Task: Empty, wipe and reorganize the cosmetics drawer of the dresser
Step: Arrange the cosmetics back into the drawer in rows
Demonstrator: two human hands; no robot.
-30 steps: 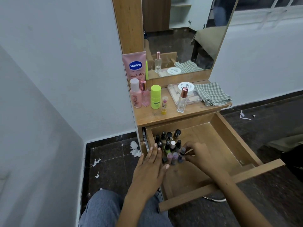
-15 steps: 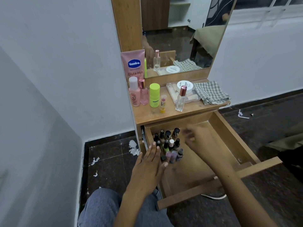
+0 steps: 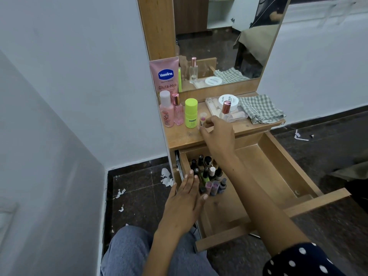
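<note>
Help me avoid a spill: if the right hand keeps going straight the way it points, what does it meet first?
The right hand would likely meet the small lip balm tube at its fingertips, then the lime-green bottle.

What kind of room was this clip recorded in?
Most likely a bedroom. A wooden dresser with a tall mirror stands against the wall, cosmetics sit on its top, and the mirror reflects what looks like a bed.
</note>
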